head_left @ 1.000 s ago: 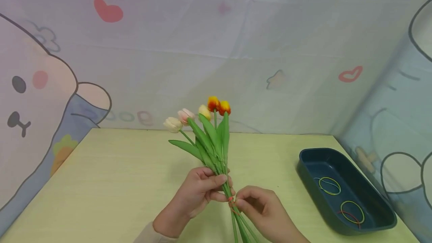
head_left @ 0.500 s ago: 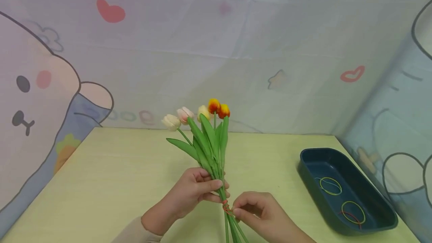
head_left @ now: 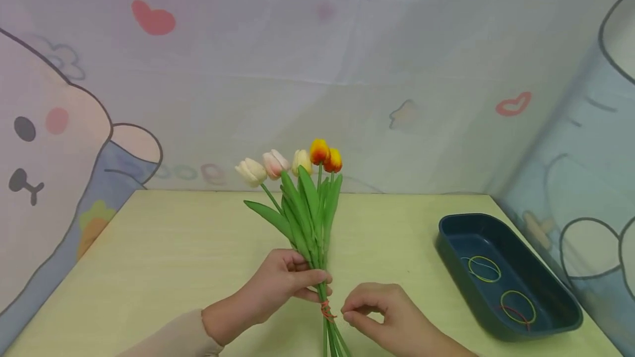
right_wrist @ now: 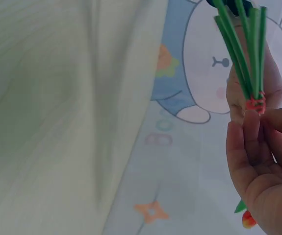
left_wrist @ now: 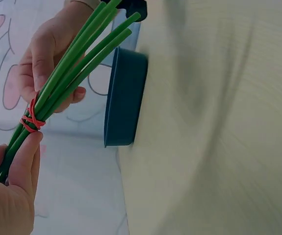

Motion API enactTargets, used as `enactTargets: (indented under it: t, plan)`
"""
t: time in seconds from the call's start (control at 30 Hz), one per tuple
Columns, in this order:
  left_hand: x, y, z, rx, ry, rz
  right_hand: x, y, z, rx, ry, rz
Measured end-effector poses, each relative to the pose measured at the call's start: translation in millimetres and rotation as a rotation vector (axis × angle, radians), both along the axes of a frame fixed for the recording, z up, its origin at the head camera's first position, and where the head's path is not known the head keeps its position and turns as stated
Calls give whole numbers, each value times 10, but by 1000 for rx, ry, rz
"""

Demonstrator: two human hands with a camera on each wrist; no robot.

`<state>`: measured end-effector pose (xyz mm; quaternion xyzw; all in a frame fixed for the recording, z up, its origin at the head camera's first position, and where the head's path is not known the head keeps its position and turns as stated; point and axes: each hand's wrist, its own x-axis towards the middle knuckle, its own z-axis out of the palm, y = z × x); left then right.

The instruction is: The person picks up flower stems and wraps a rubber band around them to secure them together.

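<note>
My left hand (head_left: 278,285) grips a bunch of tulips (head_left: 310,214) by the stems, thumb in front. Its blooms, cream, pale pink and orange-yellow, point up and away. Below the fingers, a red rubber band (head_left: 326,310) is wound round the green stems (left_wrist: 77,63); in the left wrist view it sits right at my left fingertip. My right hand (head_left: 387,313) is just right of the band, fingers loosely bent and thumb near the index tip. A small gap shows between it and the band in the head view, and nothing shows between its fingers.
A dark blue basin (head_left: 511,260) stands on the table at the right, with several thin rubber bands (head_left: 500,273) in yellow, light blue and red lying inside. The pale yellow table (head_left: 188,247) ends at a cartoon-printed curtain (head_left: 258,103) behind, which also hangs at both sides.
The bunch and my left hand have shifted slightly left and stand more upright. My right fingers, at the red band before, have come away from it to the right.
</note>
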<state>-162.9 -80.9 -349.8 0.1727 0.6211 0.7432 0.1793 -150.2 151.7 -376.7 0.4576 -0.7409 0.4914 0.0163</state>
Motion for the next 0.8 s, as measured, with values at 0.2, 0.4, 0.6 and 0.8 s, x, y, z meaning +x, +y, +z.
enactTargets:
  t: [0.2,0.4,0.6,0.8]
  plan:
    - [-15,-102,-52,-26,-11,20,-30,255,57,-6,179,-122]
    - [-50,-220,-147,-62,-25,15,-23,637,157,19,270,-380]
    - [-72,-331,-265,-94,-36,23,8,987,177,82,289,-662]
    - [-95,-426,-374,-133,-51,47,11,1280,120,164,272,-840]
